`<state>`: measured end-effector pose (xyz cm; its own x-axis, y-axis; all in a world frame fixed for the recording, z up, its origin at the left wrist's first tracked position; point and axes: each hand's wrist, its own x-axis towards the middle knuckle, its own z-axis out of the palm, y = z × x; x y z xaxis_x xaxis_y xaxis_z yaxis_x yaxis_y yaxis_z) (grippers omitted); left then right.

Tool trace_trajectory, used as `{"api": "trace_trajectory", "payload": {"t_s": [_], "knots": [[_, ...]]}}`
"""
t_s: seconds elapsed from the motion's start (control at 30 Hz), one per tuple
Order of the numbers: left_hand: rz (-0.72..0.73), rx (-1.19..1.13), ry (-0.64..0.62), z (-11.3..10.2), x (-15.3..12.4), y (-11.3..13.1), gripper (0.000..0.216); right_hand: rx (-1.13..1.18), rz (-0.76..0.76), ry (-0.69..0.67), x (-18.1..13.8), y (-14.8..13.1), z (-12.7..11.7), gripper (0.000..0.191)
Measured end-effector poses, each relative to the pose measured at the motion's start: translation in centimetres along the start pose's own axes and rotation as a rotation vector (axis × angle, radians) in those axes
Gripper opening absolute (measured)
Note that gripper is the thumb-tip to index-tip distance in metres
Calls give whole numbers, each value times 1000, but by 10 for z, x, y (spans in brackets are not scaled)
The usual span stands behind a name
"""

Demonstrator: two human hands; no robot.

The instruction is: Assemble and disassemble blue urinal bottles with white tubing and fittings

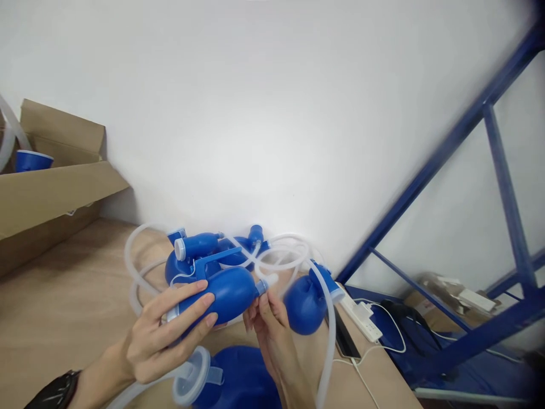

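My left hand [164, 335] is wrapped around a blue rubber bulb pump [225, 292], holding it above the wooden table [72, 295]. My right hand [268, 326] pinches the clear tube [272, 267] at the bulb's narrow nozzle end. Behind the held bulb lies a pile of more blue bulbs [204, 247] tangled with looping clear tubing. Another blue bulb [304, 304] sits just right of my right hand. A blue bag with a clear round cap [191, 375] lies below my hands at the near edge.
An open cardboard box [51, 187] stands at the left with a blue part [32, 161] inside. A white wall backs the table. A blue metal shelf frame [468, 130] rises at the right. A white power strip [361, 315], cables and a dark phone [344, 341] lie by the table's right edge.
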<state>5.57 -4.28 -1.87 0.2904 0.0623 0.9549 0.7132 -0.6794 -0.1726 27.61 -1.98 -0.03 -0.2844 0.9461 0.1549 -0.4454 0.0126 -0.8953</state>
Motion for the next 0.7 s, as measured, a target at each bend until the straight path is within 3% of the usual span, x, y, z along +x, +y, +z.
{"api": "trace_trajectory", "payload": {"t_s": [0.1, 0.27, 0.57, 0.7], "knots": [[89, 8, 32, 0, 3, -4, 26, -66, 10, -26, 0, -3, -2, 49], [113, 13, -6, -4, 5, -10, 32, -242, -39, -33, 1, -6, -8, 50], [251, 38, 72, -3, 15, -31, 36, -197, -24, -94, 4, -9, -9, 52], [187, -46, 111, -6, 26, -26, 40, -327, -119, -106, -1, -18, -9, 51]]}}
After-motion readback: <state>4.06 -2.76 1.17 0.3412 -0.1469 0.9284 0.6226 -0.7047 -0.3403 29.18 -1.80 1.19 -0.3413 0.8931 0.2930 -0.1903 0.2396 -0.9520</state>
